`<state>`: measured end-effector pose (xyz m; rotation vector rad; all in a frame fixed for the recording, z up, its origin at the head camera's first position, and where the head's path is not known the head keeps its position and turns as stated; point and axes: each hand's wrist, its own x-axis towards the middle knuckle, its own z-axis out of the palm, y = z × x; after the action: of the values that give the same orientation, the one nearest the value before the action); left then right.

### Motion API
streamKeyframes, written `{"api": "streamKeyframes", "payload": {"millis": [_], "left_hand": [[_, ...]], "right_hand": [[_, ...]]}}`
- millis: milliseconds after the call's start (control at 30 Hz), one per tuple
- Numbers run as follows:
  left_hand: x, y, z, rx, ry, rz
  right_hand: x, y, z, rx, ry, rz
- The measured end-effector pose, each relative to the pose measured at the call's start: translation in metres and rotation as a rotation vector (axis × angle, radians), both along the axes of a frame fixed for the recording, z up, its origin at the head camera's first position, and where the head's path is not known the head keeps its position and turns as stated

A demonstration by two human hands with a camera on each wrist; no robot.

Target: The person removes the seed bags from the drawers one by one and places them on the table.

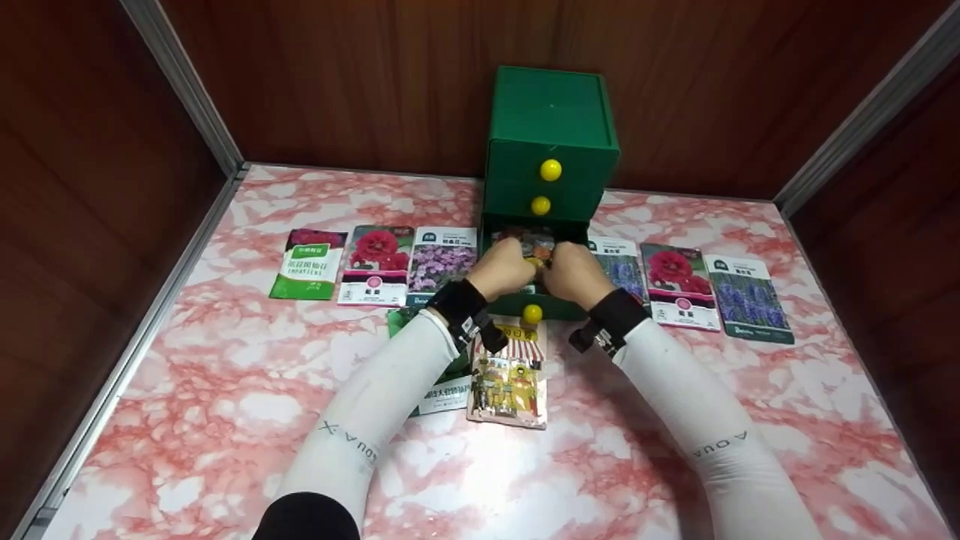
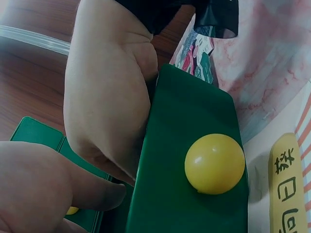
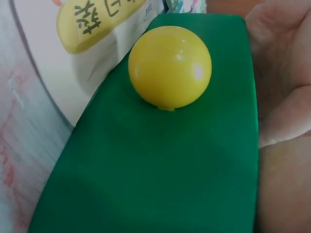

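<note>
Three seed packets (image 1: 375, 264) lying left of the chest, three more (image 1: 694, 285) to its right, pink marble tabletop (image 1: 225, 420)

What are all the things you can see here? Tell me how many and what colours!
Drawer box: one, green, at the back of the table against the wooden wall.
Knobs: three, yellow, one on each drawer front.
Bottom drawer: one, green, pulled open, with packets inside.
Seed packets in a row: three left of the box, three right of it, in green, red and purple flower prints.
Striped packet: one, red, white and yellow, in front of the open drawer.
Green packet: one, partly under the left arm.
Table: one, pink and white marble pattern.
Left hand: in the open drawer, fingers hidden.
Right hand: in the open drawer beside it, fingers hidden.
</note>
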<state>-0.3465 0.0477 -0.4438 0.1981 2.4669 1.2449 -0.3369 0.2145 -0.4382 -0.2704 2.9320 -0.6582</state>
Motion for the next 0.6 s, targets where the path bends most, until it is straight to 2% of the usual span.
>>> {"api": "streamKeyframes", "payload": {"millis": [67,100,233,267,467,500,600], "left_hand": [[-0.001,0.001,-0.001,-0.004,0.004,0.003],[0.008,0.0,0.011,-0.016,-0.009,0.002],[0.01,0.0,0.013,-0.038,-0.008,0.017],[0.011,0.0,0.015,-0.041,-0.005,0.016],[0.018,-0.003,0.024,-0.002,0.014,0.022],[0.019,-0.004,0.026,0.008,0.018,0.025],[0.022,-0.008,0.03,0.013,0.049,0.025]], "right_hand": [[-0.001,0.001,0.0,-0.018,-0.009,-0.017],[-0.001,0.001,0.0,-0.034,-0.01,-0.024],[-0.004,0.004,0.0,-0.1,-0.007,-0.04],[-0.014,0.011,-0.013,-0.133,0.004,-0.03],[-0.013,0.015,-0.007,-0.167,0.031,-0.058],[-0.004,0.009,0.008,-0.152,0.032,-0.074],[-0.002,0.011,0.012,-0.175,0.058,-0.075]]}}
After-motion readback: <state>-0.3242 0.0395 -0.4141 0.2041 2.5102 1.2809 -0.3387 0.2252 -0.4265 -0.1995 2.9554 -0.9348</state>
